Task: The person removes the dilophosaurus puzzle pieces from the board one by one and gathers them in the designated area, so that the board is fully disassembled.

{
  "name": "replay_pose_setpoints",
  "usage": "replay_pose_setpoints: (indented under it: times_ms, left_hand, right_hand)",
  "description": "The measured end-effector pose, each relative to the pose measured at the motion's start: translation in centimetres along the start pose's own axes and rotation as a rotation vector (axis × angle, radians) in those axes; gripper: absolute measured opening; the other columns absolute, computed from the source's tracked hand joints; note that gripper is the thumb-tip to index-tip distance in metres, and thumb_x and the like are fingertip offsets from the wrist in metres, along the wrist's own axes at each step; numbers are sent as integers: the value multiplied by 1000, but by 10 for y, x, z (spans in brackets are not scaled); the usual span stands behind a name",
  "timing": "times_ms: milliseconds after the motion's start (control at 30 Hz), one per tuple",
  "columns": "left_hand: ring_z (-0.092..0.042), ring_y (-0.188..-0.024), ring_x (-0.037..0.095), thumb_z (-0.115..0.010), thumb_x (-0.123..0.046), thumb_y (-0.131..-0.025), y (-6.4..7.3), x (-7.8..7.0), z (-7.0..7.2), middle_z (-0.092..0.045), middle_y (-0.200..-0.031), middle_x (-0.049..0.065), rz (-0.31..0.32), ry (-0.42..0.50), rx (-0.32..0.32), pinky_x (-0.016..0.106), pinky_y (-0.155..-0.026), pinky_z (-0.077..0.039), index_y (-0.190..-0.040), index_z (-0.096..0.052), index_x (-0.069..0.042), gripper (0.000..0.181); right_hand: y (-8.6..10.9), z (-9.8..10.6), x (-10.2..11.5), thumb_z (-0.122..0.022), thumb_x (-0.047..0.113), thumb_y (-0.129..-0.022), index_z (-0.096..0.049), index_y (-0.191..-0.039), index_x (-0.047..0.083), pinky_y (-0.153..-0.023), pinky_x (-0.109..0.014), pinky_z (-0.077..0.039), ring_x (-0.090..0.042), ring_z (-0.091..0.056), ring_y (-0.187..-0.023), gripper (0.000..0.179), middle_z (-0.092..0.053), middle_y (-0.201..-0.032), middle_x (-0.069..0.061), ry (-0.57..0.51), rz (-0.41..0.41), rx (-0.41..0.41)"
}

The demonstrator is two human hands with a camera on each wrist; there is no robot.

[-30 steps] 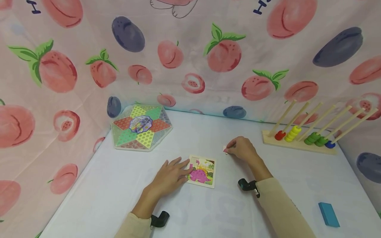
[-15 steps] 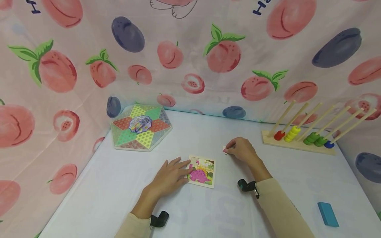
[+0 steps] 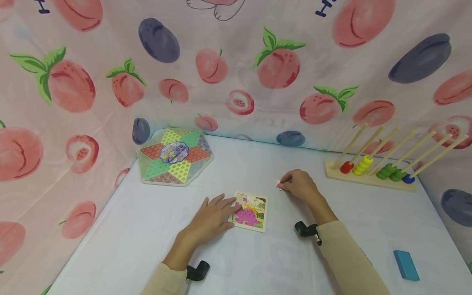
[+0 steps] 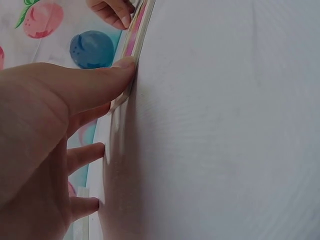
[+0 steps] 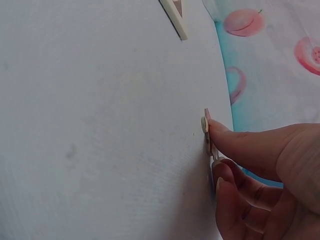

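A small square wooden jigsaw puzzle (image 3: 248, 217) with a pink dinosaur picture lies on the white table. Bare wood shows in its upper left corner. My left hand (image 3: 209, 221) lies at the puzzle's left side with fingers spread. Its fingertips overlap the frame's left edge, and in the left wrist view the thumb (image 4: 100, 85) touches the frame. To the right of the puzzle and a little farther back, my right hand (image 3: 300, 186) pinches a small puzzle piece (image 5: 205, 125) between thumb and fingers, close over the tabletop. The fingers partly hide the piece.
A hexagonal Chinese checkers board (image 3: 175, 157) lies at the back left. At the back right stands a wooden peg rack (image 3: 368, 182) with coloured beads. A blue block (image 3: 407, 265) rests at the front right. Peach-printed cloth (image 3: 236, 61) hangs behind the table.
The left index finger has shifted slightly right over the puzzle's edge. The right hand and its piece stay where they were.
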State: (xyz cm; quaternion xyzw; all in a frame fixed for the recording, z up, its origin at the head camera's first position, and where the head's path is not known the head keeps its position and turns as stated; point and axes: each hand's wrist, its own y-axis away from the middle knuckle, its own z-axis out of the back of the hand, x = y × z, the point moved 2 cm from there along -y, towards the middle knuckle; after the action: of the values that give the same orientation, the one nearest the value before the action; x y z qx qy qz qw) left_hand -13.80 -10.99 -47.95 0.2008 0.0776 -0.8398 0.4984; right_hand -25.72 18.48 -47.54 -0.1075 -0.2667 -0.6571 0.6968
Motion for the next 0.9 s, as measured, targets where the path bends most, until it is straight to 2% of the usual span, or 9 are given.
replay_pose_setpoints:
  times_ms: [300, 667, 900]
  left_hand:
    - [-34, -153, 38, -72, -32, -95, -1, -1, 0, -48, -160, 2, 0, -22, -1, 75, -119, -24, -144, -59, -26, 52]
    - [-34, -153, 39, -72, -31, -94, 0, 0, -2, -48, -160, 3, 6, -11, -9, 75, -119, -24, -143, -61, -26, 51]
    - [-34, -154, 39, -72, -31, -94, 0, -1, 0, -48, -160, 3, 5, -3, -3, 75, -119, -23, -144, -60, -26, 51]
  right_hand:
    - [3, 0, 1, -78, 27, -91, -77, -100, 8, -79, -38, -50, -26, -62, -95, 22, -74, -107, -12, -17, 1, 2]
    - [3, -1, 3, -78, 27, -91, -76, -99, 9, -77, -37, -50, -24, -61, -93, 20, -73, -106, -11, -5, -11, -4]
    - [6, 3, 7, -76, 28, -92, -75, -101, 10, -84, -42, -51, -26, -62, -98, 20, -73, -108, -10, 27, 21, 2]
